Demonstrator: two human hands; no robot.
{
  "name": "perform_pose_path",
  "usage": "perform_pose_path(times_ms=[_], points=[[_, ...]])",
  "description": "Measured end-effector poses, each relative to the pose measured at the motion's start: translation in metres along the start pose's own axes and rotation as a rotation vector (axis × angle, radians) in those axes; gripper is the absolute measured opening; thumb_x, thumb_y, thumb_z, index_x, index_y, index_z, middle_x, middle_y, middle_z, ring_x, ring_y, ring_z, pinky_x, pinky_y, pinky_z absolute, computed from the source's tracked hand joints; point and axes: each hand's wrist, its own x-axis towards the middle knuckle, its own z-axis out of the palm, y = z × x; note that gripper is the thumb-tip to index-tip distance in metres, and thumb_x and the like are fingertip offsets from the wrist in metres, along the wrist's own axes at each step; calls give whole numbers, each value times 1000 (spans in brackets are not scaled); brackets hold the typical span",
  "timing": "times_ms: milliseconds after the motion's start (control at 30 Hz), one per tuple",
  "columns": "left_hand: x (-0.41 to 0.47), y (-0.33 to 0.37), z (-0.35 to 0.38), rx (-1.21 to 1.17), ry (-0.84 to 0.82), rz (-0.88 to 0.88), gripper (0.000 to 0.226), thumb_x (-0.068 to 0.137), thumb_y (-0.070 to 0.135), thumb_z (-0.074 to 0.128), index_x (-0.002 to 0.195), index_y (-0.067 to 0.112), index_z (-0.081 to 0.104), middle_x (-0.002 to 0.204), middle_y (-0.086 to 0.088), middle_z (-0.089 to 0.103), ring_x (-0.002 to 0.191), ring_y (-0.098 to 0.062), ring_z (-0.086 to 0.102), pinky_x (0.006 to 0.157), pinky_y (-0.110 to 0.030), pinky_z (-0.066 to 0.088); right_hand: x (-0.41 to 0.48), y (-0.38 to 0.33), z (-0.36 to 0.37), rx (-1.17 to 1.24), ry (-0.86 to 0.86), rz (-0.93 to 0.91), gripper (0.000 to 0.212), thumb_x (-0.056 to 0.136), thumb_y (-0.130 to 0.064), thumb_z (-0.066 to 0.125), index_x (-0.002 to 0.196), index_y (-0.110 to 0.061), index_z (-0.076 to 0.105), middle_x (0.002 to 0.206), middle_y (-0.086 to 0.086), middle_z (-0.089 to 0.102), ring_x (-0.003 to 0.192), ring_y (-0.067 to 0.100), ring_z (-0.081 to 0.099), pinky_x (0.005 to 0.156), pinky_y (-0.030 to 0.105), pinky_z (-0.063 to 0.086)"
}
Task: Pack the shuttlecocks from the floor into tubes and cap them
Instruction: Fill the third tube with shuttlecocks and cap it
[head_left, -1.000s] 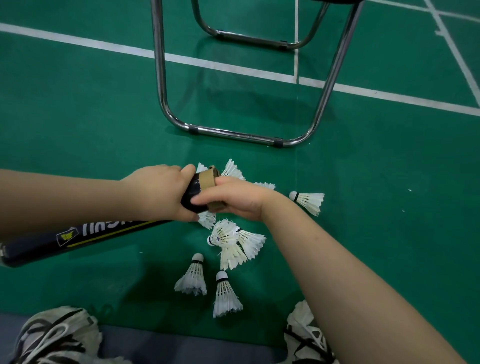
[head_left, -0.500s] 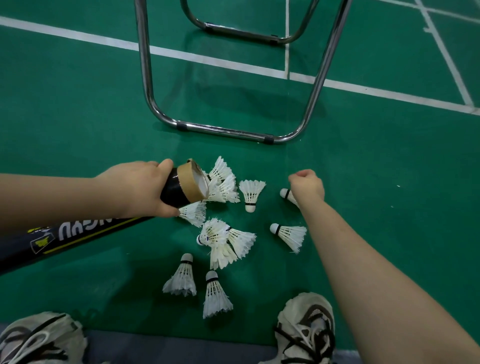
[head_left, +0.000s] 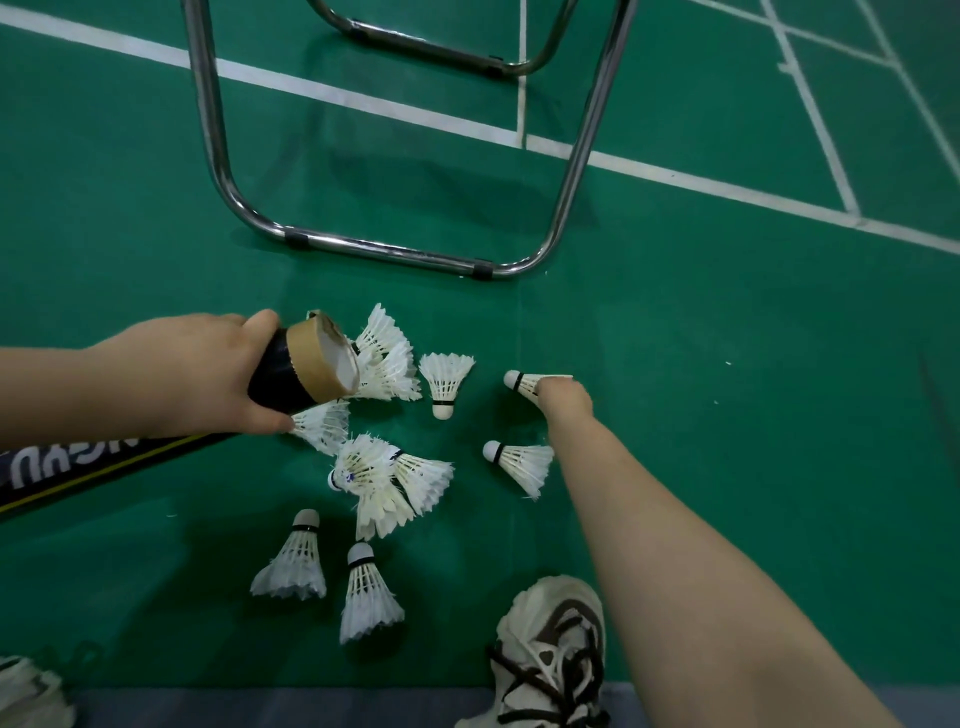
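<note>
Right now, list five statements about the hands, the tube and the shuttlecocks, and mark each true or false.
1. The left hand grips the black shuttlecock tube near its mouth. True.
2. The shuttlecock tube is capped. False: its tan-rimmed mouth is open.
3. The right hand holds a shuttlecock by its feathers, cork sticking out. True.
4. The loose shuttlecocks lie on a table. False: they lie on the green court floor.
5. A wooden stool stands beyond the pile. False: it is a chrome chair frame.

Badminton court: green floor (head_left: 727, 338), white lines (head_left: 363, 106).
</note>
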Motion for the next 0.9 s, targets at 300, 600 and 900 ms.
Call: perform_pose_path(times_ms=[300, 600, 900], points=[[-2, 7, -6, 19, -10, 5, 65, 61, 73, 61, 91, 23, 33, 83, 3, 53, 76, -19, 56, 69, -35, 49, -1, -7, 6, 397, 121, -106, 22, 85, -16, 59, 63, -19, 58, 61, -3, 54, 56, 11, 46, 52, 23, 38], [0, 15, -12, 29, 15, 7, 66, 63, 71, 63, 96, 21, 36, 84, 2, 54, 77, -21, 57, 66, -33, 48, -32, -58, 5, 622, -66, -407, 27, 74, 0, 65, 52, -15, 62, 49, -6, 54, 54, 13, 48, 54, 23, 40], [1, 22, -17, 28, 6, 11, 62, 65, 69, 63, 95, 23, 33, 83, 4, 51, 76, -19, 55, 63, -32, 47, -44, -66, 10, 496, -340, -564, 24, 75, 7, 54, 64, -7, 70, 53, -5, 65, 50, 4, 57, 49, 15, 44]])
